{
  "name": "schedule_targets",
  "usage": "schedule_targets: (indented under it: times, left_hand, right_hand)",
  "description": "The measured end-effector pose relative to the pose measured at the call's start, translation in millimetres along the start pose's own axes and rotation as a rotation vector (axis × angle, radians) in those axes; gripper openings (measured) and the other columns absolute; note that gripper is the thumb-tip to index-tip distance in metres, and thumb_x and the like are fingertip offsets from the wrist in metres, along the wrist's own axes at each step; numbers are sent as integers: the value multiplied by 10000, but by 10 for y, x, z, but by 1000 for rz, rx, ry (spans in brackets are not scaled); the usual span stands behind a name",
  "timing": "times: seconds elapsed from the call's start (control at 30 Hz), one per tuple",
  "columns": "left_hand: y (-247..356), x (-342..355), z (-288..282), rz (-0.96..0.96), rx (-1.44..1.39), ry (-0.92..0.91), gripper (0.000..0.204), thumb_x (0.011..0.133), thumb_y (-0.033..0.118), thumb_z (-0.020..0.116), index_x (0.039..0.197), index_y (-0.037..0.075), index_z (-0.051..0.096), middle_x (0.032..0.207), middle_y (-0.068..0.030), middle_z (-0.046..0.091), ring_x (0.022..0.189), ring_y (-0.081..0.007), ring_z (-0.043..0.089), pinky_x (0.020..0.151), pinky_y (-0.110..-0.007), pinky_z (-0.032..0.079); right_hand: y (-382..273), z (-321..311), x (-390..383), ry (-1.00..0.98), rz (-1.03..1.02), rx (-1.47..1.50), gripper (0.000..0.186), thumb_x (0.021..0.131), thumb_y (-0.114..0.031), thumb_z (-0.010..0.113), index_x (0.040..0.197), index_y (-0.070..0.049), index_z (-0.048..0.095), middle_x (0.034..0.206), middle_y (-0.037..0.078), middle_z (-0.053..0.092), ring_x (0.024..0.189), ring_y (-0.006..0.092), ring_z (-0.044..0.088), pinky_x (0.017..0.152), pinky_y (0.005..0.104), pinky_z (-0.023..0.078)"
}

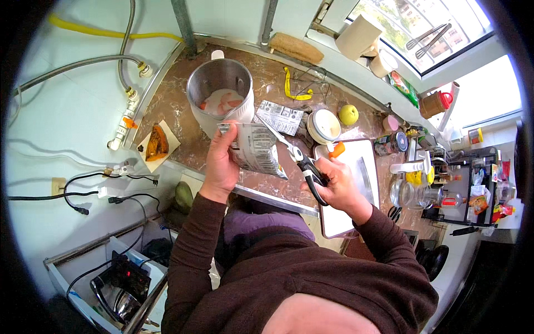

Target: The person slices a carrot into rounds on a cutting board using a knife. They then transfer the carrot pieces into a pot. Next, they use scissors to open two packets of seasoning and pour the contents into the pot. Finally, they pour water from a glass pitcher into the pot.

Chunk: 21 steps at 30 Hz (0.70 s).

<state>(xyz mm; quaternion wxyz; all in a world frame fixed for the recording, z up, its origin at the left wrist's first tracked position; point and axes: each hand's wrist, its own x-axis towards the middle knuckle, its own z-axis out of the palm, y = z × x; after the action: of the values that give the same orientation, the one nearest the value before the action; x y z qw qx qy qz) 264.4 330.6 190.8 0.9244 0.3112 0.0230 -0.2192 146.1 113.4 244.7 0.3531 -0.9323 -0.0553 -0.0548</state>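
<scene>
My left hand (220, 158) pinches a silver, printed packet (257, 151) by its upper left corner, over the counter's front part. My right hand (340, 181) grips scissors (303, 160) with black and white handles. Their metal blades point up and left along the packet's upper right edge; whether they touch it I cannot tell. Just beyond the packet stands a white jug with a metal lining (214, 75). Inside it lie pale orange pieces (227, 102) amid something white. A flat silver printed wrapper (281, 116) rests on the counter right of the jug.
A white cutting board (334, 220) on the right bears a knife (364, 179) and an orange chunk (337, 149). Beyond it are a round tub (324, 125) and a yellow-green apple (349, 114). Orange peelings (157, 146) lie on paper at left. Jars (391, 143) line the right side.
</scene>
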Motion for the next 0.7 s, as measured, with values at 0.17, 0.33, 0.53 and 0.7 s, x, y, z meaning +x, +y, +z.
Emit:
schedule_targets:
  times: [0.17,0.33,0.53,0.7]
  left_hand:
    - [33,18,-47,-4,-31,4,137,914,211,580,1022,131,606,1003,25,615,948,-105,571,845,-288,451]
    - [126,6,-62,17,-7,-21,206,911,283,583,1035,119,596,1022,-11,624,980,-155,588,874,-338,469]
    - [361,-96,-185,79,15,44,223,913,297,576,1043,116,594,1035,-21,626,981,-165,589,895,-334,453]
    - [650,-173,-222,169,63,160,204,888,259,619,1017,103,597,1019,-17,616,980,-158,575,886,-329,446]
  right_hand:
    - [66,49,-22,44,161,138,337,734,-246,775,694,-41,510,529,58,455,481,166,432,471,301,343]
    - [691,392,-190,-43,500,-45,363,772,-356,715,753,-36,543,601,125,572,545,296,573,527,392,438]
    - [1360,1156,-481,-101,543,-457,375,770,-377,668,856,-45,517,715,156,633,682,344,628,626,450,465]
    - [1456,1413,-587,-67,519,-435,400,743,-342,684,923,-26,517,871,155,619,762,326,626,673,451,464]
